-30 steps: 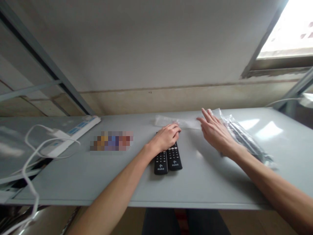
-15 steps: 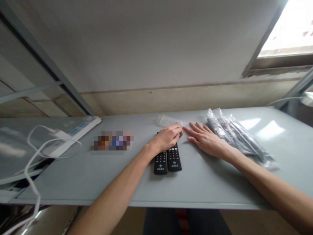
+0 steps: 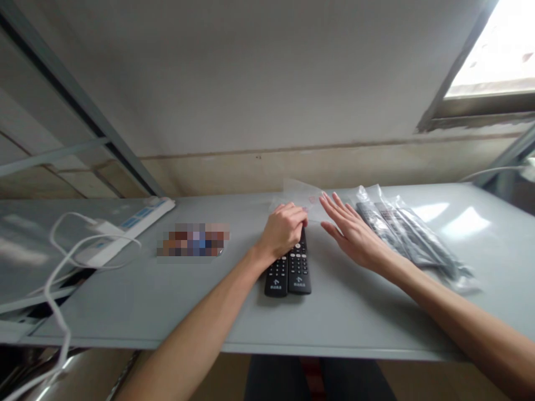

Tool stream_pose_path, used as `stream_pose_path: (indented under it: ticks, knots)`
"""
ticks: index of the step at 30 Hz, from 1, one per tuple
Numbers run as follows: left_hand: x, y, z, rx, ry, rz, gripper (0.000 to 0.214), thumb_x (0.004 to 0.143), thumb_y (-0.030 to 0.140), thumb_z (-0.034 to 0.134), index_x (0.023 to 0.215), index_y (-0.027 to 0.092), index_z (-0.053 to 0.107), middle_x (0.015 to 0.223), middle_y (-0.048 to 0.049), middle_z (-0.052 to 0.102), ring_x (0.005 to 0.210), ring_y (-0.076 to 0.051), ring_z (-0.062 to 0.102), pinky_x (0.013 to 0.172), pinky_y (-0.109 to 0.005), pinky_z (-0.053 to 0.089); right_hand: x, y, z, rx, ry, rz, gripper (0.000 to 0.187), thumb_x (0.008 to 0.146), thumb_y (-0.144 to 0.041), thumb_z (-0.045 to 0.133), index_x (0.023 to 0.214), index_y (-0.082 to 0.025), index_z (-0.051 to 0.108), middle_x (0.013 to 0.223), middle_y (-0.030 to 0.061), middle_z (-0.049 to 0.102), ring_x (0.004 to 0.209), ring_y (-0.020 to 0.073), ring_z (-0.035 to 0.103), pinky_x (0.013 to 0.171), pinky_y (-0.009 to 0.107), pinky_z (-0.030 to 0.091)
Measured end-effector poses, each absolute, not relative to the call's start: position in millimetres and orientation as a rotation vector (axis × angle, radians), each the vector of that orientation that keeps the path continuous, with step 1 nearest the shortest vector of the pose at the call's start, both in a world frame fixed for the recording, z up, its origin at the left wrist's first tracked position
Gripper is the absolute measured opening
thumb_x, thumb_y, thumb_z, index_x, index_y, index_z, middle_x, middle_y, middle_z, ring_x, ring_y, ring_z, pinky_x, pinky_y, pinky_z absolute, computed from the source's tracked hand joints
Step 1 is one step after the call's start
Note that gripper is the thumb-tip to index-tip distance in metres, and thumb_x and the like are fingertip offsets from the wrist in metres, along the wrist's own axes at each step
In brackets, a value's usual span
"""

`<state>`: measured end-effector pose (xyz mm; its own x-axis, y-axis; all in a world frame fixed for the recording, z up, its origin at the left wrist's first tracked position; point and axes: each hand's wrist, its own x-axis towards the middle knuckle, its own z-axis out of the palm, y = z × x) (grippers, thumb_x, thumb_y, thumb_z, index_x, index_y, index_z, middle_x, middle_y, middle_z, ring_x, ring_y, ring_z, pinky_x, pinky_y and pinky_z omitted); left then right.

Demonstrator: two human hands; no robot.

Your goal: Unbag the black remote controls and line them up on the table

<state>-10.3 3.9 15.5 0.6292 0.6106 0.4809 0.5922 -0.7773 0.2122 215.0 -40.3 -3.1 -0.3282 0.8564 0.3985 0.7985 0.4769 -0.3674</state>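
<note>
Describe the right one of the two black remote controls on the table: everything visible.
The black remote control lies flat on the grey table, its long axis pointing away from the person. Its body looks like dark plastic, with rows of small buttons across the upper and middle face and a light arrow-like mark with small printing near the near end. One long side sits against a second black remote control. The left hand covers or touches the area by its far end.

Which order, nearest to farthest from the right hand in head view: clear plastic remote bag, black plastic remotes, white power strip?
Right hand:
1. Clear plastic remote bag, right.
2. Black plastic remotes, left.
3. White power strip, far left.
</note>
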Motion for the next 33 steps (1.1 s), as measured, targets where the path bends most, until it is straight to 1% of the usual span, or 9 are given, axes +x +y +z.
stream_pose_path:
  ticks: [2, 4, 7, 10, 14, 17, 22, 27, 33]
  knots:
    - [-11, 4, 16, 2.764, 1.096, 0.934, 0.029, 0.098, 0.009, 0.045, 0.090, 0.019, 0.071, 0.096, -0.0060, 0.076, 0.099, -0.024, 0.065, 0.097, -0.042, 0.049, 213, -43, 3, -1.301, -2.145, 0.196, 0.065, 0.112, -0.048, 0.037, 0.172, -0.029, 0.020, 0.176, 0.0063, 0.024, 0.164, 0.0278, 0.013, 0.132, 0.058, 0.022]
    - [-10, 4, 17, 2.709, 1.147, 1.008, 0.028, 0.100, 0.015, 0.046, 0.104, 0.018, 0.073, 0.106, -0.0070, 0.078, 0.104, -0.025, 0.065, 0.101, -0.042, 0.049, 209, -47, 7, -1.214, -2.132, 0.263, 0.065, 0.111, -0.045, 0.040, 0.172, -0.032, 0.019, 0.177, 0.0034, 0.022, 0.164, 0.0262, 0.015, 0.133, 0.055, 0.022]
    - [-10, 4, 16, 2.645, 1.192, 1.036, 0.034, 0.108, 0.030, 0.043, 0.119, 0.017, 0.073, 0.110, -0.0086, 0.078, 0.105, -0.026, 0.065, 0.100, -0.043, 0.050, 204, -53, 10, -1.090, -2.138, 0.336, 0.067, 0.111, -0.039, 0.042, 0.172, -0.034, 0.015, 0.178, -0.0001, 0.019, 0.164, 0.0248, 0.017, 0.133, 0.054, 0.021]
    - [-10, 4, 15, 2.616, 1.182, 1.016, 0.049, 0.113, 0.043, 0.032, 0.113, 0.019, 0.074, 0.102, -0.0076, 0.078, 0.103, -0.025, 0.065, 0.099, -0.042, 0.050, 200, -57, 12, -1.004, -2.164, 0.366, 0.068, 0.110, -0.036, 0.043, 0.172, -0.036, 0.013, 0.177, -0.0017, 0.018, 0.163, 0.0255, 0.020, 0.133, 0.056, 0.022]
    - [-11, 4, 15, 2.600, 1.145, 1.059, 0.065, 0.114, 0.052, 0.020, 0.104, 0.019, 0.074, 0.101, -0.0085, 0.077, 0.104, -0.024, 0.065, 0.100, -0.041, 0.049, 200, -58, 14, -0.926, -2.221, 0.349, 0.068, 0.110, -0.034, 0.044, 0.171, -0.037, 0.014, 0.177, -0.0024, 0.019, 0.164, 0.0265, 0.017, 0.133, 0.058, 0.021]
    - [-12, 3, 16, 2.615, 1.096, 1.103, 0.067, 0.113, 0.052, 0.015, 0.099, 0.019, 0.072, 0.101, -0.0097, 0.075, 0.107, -0.024, 0.064, 0.100, -0.041, 0.050, 201, -59, 16, -0.902, -2.247, 0.391, 0.067, 0.110, -0.033, 0.045, 0.171, -0.038, 0.017, 0.177, -0.0036, 0.020, 0.164, 0.0262, 0.016, 0.133, 0.059, 0.022]
    - [-11, 1, 16, 2.653, 0.999, 1.101, 0.061, 0.114, 0.043, 0.014, 0.091, 0.018, 0.065, 0.094, -0.0111, 0.071, 0.102, -0.024, 0.065, 0.097, -0.041, 0.051, 200, -59, 18, -0.860, -2.207, 0.457, 0.062, 0.109, -0.028, 0.048, 0.168, -0.037, 0.031, 0.175, -0.0001, 0.029, 0.162, 0.0268, 0.026, 0.131, 0.058, 0.029]
    - [-10, 1, 14, 2.707, 0.985, 1.052, 0.054, 0.114, 0.037, 0.019, 0.098, 0.016, 0.066, 0.102, -0.0131, 0.071, 0.107, -0.025, 0.065, 0.101, -0.041, 0.050, 199, -59, 20, -0.865, -2.160, 0.401, 0.057, 0.108, -0.023, 0.047, 0.162, -0.039, 0.043, 0.173, 0.0003, 0.035, 0.160, 0.0277, 0.033, 0.128, 0.061, 0.036]
    - [-10, -1, 13, 2.756, 1.000, 1.037, 0.049, 0.113, 0.039, 0.022, 0.123, 0.014, 0.064, 0.118, -0.0148, 0.071, 0.115, -0.027, 0.065, 0.103, -0.043, 0.049, 200, -61, 20, -0.835, -2.108, 0.353, 0.056, 0.105, -0.015, 0.046, 0.153, -0.041, 0.056, 0.171, -0.0018, 0.039, 0.156, 0.0286, 0.041, 0.125, 0.061, 0.041]
